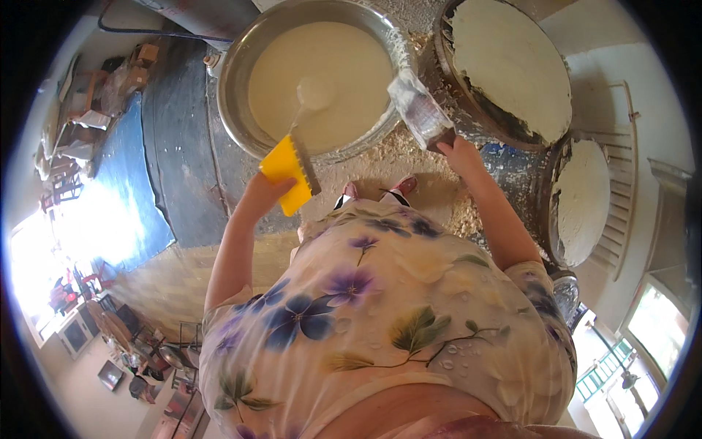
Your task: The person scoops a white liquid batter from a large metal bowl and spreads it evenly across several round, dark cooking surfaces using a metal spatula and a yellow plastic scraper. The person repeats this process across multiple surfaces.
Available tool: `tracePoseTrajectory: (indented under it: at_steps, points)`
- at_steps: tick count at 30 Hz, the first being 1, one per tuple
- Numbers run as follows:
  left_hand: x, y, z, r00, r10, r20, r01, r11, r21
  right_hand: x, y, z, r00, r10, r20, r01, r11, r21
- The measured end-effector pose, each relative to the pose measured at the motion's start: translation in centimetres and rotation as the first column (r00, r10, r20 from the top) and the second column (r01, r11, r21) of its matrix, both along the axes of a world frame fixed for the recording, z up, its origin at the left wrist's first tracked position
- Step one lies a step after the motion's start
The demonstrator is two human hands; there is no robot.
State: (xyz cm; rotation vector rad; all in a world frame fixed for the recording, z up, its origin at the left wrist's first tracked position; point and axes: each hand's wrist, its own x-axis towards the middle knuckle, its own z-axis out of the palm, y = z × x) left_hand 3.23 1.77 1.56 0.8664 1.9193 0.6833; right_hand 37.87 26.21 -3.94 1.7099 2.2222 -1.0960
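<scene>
My left hand grips a yellow scraper with a toothed edge, in front of the near left rim of a large metal basin. Pale liquid batter lies in the basin, with a round light patch and a thin streak on its surface. My right hand holds a batter-smeared scoop or small pot by its near end, at the basin's right rim. To the right are two round griddles, the far one and the nearer one, each covered with a pale layer.
A dark surface runs along the left, with a blue sheet beyond it. Crumbly pale debris covers the floor between the basin and my feet. A radiator stands by the right wall. A metal cylinder is at the far left of the basin.
</scene>
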Motion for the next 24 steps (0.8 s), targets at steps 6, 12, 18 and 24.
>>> tracePoseTrajectory:
  at_steps: [6,12,18,24]
  points:
    - [1.8,6.1,-0.3,0.892,-0.374,-0.253,0.333,0.923,-0.193,-0.9,-2.9,-0.2,0.997,0.031,-0.068,-0.052,0.939,-0.341]
    - [4.7,8.8,-2.1,0.751,-0.56,-0.349,0.499,0.828,-0.255,1.5,-3.2,0.0,0.871,-0.453,-0.192,0.309,0.807,-0.503]
    - [2.6,3.5,-1.5,0.564,-0.726,-0.394,0.608,0.688,-0.397,2.0,-0.8,1.9,0.869,-0.4,-0.292,0.303,0.895,-0.327]
    - [-3.0,-1.4,3.0,0.409,-0.839,-0.359,0.607,0.544,-0.579,1.0,-1.3,2.5,0.827,-0.41,-0.385,0.272,0.891,-0.364]
